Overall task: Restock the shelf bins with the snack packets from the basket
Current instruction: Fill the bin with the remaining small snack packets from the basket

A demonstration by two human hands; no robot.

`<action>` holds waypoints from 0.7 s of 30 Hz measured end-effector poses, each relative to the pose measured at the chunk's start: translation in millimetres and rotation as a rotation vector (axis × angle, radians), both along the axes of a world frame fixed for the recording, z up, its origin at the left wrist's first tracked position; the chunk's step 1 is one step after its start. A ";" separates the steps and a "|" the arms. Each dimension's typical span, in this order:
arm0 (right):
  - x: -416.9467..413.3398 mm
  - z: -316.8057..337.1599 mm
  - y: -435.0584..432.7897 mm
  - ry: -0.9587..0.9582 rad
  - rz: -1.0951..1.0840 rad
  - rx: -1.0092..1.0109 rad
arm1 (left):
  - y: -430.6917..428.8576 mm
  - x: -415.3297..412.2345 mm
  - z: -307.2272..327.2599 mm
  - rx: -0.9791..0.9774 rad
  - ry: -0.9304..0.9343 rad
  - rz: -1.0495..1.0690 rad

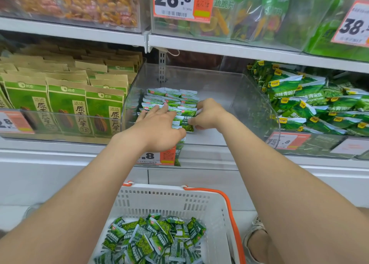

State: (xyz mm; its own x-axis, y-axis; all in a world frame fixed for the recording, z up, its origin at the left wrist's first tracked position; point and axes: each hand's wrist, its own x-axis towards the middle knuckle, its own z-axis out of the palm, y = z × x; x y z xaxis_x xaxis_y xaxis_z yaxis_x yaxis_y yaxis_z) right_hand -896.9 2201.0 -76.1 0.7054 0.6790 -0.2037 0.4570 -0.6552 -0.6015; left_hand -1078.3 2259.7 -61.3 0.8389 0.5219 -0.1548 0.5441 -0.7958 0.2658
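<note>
Green-white snack packets (173, 102) in bin (249, 96); left hand (159, 126) flat atop, right hand (208, 114) pinching one.

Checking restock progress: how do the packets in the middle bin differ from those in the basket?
The bin packets sit in tidy overlapping rows; the basket packets lie jumbled. The left hand and right hand touch the bin packets; nothing touches the basket packets. Both are small green-and-white packets.

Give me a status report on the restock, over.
Left hand flat on packets in bin. Right hand pinching front packet. Basket holds more. Nothing blocking.
</note>
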 end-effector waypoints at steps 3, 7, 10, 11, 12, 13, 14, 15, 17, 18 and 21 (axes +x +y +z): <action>-2.3 0.9 -7.3 -0.145 -0.038 -0.056 | 1.5 -0.1 -3.2 0.005 -0.050 0.001; -6.3 11.6 -15.7 -0.315 -0.029 -0.050 | -0.2 -6.3 -5.5 0.047 -0.248 0.008; -21.8 25.1 -25.9 -0.363 0.029 0.085 | -2.9 -12.5 -6.8 0.176 -0.440 0.003; -33.6 28.6 -31.1 -0.396 0.041 0.153 | -5.6 -14.4 -6.9 0.247 -0.496 0.002; -47.8 31.2 -37.4 -0.445 0.046 0.217 | -9.1 -15.9 -7.9 0.342 -0.548 -0.001; -62.8 32.8 -44.6 -0.524 0.045 0.277 | -13.2 -17.3 -8.9 0.445 -0.604 -0.006; -77.2 32.6 -52.1 -0.618 0.030 0.329 | -18.2 -18.2 -10.1 0.534 -0.668 -0.005; -90.4 30.1 -60.2 -0.716 0.015 0.380 | -24.8 -20.2 -11.4 0.589 -0.751 0.006; -110.5 21.0 -78.3 -0.899 0.023 0.534 | -41.0 -27.2 -17.1 0.625 -0.961 0.017; -116.4 13.9 -87.6 -0.955 0.052 0.639 | -49.8 -32.6 -23.5 0.638 -1.067 -0.010; -129.2 -25.8 -113.7 -0.985 0.151 0.823 | -71.1 -48.8 -61.1 0.702 -1.192 -0.187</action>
